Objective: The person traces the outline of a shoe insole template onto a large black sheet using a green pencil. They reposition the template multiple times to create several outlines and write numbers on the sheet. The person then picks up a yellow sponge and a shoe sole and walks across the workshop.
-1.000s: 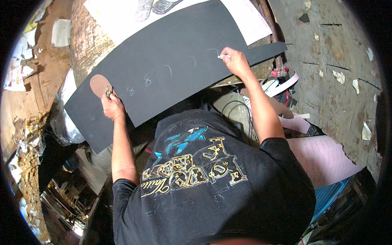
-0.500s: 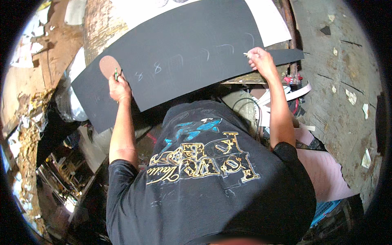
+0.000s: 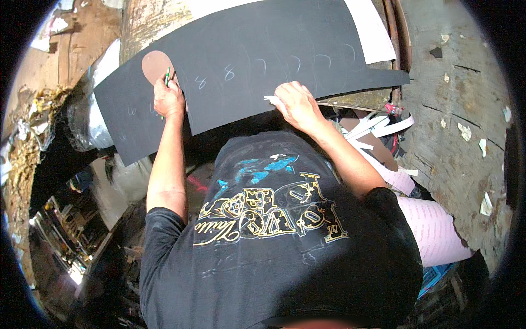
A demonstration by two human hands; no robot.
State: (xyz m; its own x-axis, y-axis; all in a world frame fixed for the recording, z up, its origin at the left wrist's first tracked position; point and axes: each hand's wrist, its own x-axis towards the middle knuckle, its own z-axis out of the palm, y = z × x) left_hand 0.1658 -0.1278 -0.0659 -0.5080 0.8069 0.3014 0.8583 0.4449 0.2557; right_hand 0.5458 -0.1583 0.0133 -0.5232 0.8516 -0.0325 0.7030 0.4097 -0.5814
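A long, dark grey curved sheet (image 3: 241,104) spreads out ahead of me, bearing a row of pale handwritten marks. At its left part lies a brown, round-ended flat template (image 3: 156,61) like an insole. Closed over the template's near end, my left hand (image 3: 170,101) also grips a thin green pencil or pen (image 3: 167,75) that sticks up past the fingers. My right hand (image 3: 296,105) is over the near edge of the sheet, its fingers pinched round a small white stick (image 3: 270,99) like chalk. The template's lower end is partly hidden by my left hand.
White paper (image 3: 372,27) lies at the sheet's far right. White strips (image 3: 372,131) and pink printed sheets (image 3: 433,230) are heaped beside my right arm. Rough timber (image 3: 148,24) shows beyond the sheet. A worn grey floor (image 3: 460,98) with scraps stretches along the right.
My right hand has moved left and nearer, from the sheet's right part to its near edge. My left hand stays at the template. The whole view has shifted slightly.
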